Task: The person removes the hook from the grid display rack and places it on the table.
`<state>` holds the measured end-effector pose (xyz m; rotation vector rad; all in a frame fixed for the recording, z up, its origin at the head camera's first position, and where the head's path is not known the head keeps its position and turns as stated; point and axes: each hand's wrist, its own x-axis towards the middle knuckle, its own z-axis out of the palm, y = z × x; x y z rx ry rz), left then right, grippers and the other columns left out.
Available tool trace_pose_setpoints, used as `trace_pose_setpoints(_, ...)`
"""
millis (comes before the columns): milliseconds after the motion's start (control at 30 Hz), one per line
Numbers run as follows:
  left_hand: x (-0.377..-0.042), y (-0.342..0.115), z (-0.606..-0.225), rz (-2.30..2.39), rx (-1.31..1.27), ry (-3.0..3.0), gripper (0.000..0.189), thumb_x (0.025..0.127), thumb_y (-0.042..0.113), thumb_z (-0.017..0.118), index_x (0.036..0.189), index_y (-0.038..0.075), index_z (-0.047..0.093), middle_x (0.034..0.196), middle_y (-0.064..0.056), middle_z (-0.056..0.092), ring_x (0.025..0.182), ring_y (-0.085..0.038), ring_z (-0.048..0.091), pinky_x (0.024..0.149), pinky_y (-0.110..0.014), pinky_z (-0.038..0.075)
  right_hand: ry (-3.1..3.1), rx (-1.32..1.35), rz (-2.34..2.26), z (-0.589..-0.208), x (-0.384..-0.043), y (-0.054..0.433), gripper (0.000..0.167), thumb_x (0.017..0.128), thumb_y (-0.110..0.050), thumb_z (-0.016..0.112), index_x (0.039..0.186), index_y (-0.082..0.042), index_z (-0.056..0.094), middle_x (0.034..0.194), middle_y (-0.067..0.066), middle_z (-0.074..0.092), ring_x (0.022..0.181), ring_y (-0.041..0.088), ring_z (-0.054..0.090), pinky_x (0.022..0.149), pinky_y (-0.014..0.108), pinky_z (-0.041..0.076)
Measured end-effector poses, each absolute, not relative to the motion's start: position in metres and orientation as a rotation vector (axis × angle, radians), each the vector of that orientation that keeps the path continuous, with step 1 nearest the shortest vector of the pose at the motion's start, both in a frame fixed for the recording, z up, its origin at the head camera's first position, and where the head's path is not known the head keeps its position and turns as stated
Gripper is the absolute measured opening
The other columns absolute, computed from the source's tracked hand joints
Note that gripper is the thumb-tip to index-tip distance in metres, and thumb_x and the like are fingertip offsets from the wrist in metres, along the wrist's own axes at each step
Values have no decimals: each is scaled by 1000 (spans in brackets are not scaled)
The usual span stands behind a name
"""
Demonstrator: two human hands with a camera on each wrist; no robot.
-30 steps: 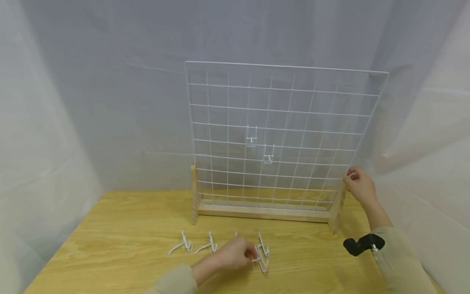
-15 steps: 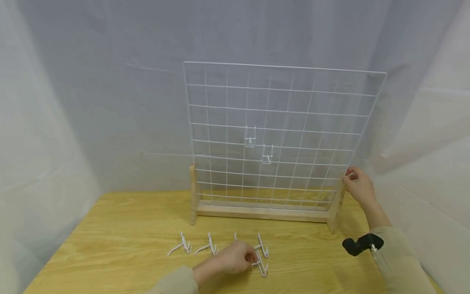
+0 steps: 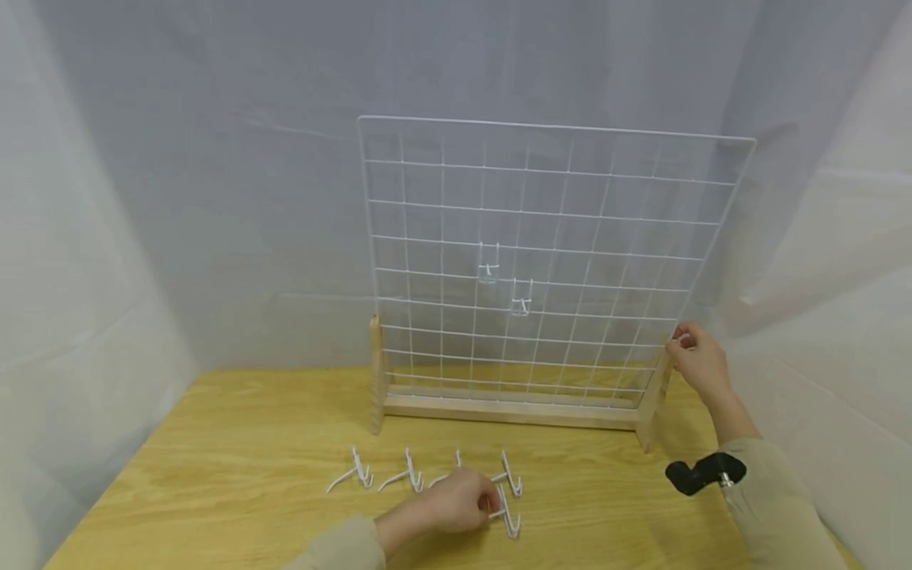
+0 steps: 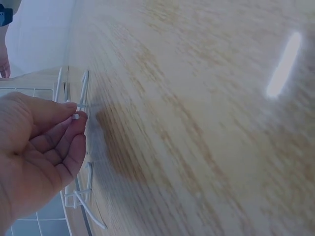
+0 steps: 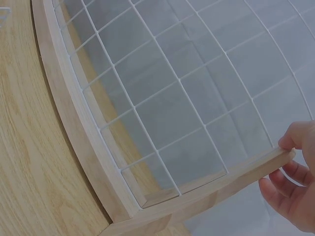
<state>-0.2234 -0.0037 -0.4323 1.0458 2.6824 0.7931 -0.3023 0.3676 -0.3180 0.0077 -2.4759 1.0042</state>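
Covering part of a white hook [image 3: 507, 514], the left hand [image 3: 456, 500] is hiding from us, in the head view, the tip that it is pinching. The left wrist view is showing this small white end between thumb and forefinger, but the fingers are masking the hook's body. We cannot tell whether the hook is touching the worktop [image 3: 249, 475]. A third hook [image 3: 458, 457] is mostly disappearing behind the same hand, and the right hand [image 3: 701, 366] is being cut off by the edge of the right wrist view.

The held hook's long axis is running away from us, leaning slightly to the left; its curved ends are lying nearer to us, and its prong is pointing left, into the fingers. Just beyond it, another hook [image 3: 510, 476] is lying in nearly the same direction.

So the held hook is sitting just right of the left hand and well apart from the right hand, which is gripping the top of the wooden stand's right upright [image 3: 651, 404], beside the wire grid [image 3: 561, 214].
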Motion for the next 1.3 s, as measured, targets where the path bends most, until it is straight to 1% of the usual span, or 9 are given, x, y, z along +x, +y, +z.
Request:
trace_pose_setpoints(333, -221, -5, -429, 832, 965, 2633, 12, 74, 3, 70, 77, 14, 65, 65, 13, 52, 58, 0, 47, 55, -17, 42, -2485, 8, 981, -315, -301, 367, 15, 90, -8, 46, 99, 3, 48, 93, 19, 47, 65, 14, 50, 51, 23, 44)
trace_pose_setpoints(467, -221, -5, -430, 831, 970, 2639, 12, 74, 4, 70, 77, 14, 65, 65, 13, 52, 57, 1, 47, 55, -16, 42, -2489, 1, 967, -314, -302, 367, 15, 89, -8, 46, 100, 3, 48, 93, 19, 47, 67, 16, 50, 50, 24, 44)
trace_pose_setpoints(700, -224, -6, -433, 850, 1023, 2640, 9, 73, 5, 71, 77, 12, 66, 66, 11, 55, 59, 1, 47, 57, -15, 42, -2496, -3, 965, -314, -302, 368, 16, 90, -9, 46, 101, 2, 48, 95, 19, 47, 65, 14, 51, 51, 25, 44)
trace_pose_setpoints(1000, -227, -10, -429, 1014, 1023, 2566, 7, 75, 2, 68, 78, 8, 66, 67, 9, 55, 61, 0, 47, 59, -16, 44, -2504, -16, 966, -315, -302, 368, 16, 91, -10, 47, 101, 2, 48, 97, 21, 48, 68, 19, 52, 51, 25, 44)
trace_pose_setpoints(1133, -228, -12, -427, 1093, 984, 2548, 2, 79, 5, 67, 81, 5, 67, 68, 8, 56, 61, -1, 48, 58, -17, 44, -2492, -5, 981, -316, -302, 368, 16, 90, -10, 47, 100, 3, 48, 96, 23, 49, 72, 25, 51, 51, 24, 45)
trace_pose_setpoints(1200, -229, -13, -425, 1129, 956, 2544, 4, 81, 7, 67, 83, 4, 66, 69, 9, 56, 61, -1, 48, 58, -18, 44, -2484, 0, 992, -318, -303, 369, 16, 89, -10, 47, 99, 3, 48, 96, 23, 48, 74, 28, 50, 52, 24, 45)
trace_pose_setpoints(1300, -232, -14, -422, 1182, 915, 2547, 5, 81, 5, 66, 85, 3, 66, 69, 7, 57, 60, -2, 49, 56, -18, 45, -2467, -7, 1011, -320, -304, 370, 15, 87, -10, 47, 97, 1, 48, 94, 22, 48, 71, 27, 51, 51, 25, 44)
